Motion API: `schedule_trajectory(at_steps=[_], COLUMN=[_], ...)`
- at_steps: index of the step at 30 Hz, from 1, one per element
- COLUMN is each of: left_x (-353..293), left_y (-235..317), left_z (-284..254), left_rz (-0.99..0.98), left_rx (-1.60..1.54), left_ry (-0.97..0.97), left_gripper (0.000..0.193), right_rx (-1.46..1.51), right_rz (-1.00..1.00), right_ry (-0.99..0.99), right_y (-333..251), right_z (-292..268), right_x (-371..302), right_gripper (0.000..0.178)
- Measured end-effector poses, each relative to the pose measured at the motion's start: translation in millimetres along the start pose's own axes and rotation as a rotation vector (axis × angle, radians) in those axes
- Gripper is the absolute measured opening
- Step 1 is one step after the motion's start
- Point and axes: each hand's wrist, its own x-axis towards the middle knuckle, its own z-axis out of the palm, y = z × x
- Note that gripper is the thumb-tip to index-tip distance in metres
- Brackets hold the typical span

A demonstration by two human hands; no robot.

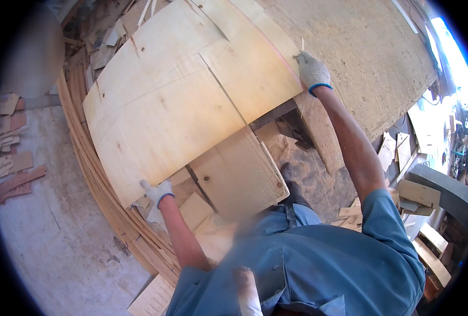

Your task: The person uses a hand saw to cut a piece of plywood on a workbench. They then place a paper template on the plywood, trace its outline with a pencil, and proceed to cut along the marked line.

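Observation:
A large pale plywood sheet (155, 116) with knots and faint pencil lines lies across a wooden work surface in front of me. A long dark slit runs through its middle, and a shorter one shows near its far edge. My left hand (157, 192), in a whitish knit glove, grips the sheet's near left corner. My right hand (314, 71), gloved with a blue cuff, holds the sheet's right edge with the arm stretched out. The fingers under the sheet are partly hidden. A smaller wooden board (234, 174) with a dark slot beside it sits just below the sheet's near edge.
Long thin wood strips (94, 163) run along the left side. Plywood offcuts (21, 163) lie on the concrete floor at far left. A broad dusty board (365, 47) extends to the right. Scrap wood (420, 195) and sawdust (323, 184) lie at lower right.

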Motion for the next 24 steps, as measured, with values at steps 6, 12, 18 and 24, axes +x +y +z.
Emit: schedule_trajectory(at_steps=[6, 12, 18, 24], left_x=[-14.0, -70.0, -117.3, -210.2], left_y=[34.3, 83.2, 88.5, 50.2], left_z=[7.7, 51.2, -49.0, -269.1], left_rz=[0.061, 0.149, 0.308, 0.509], left_rx=[0.041, 0.169, 0.214, 0.631], left_ry=[-0.116, -0.499, -0.37, -0.025], left_gripper=[0.051, 0.048, 0.054, 0.048], right_rx=[0.006, -0.548, -0.361, -0.055], right_rz=[-0.07, -0.553, -0.555, -0.526], right_ry=[-0.081, 0.098, 0.116, -0.051], right_y=[-21.7, -50.8, -9.5, 19.9], right_z=[-48.4, -117.2, -129.4, -153.8], right_x=[3.9, 29.4, -37.8, -159.6], right_gripper=[0.043, 0.029, 0.025, 0.022])
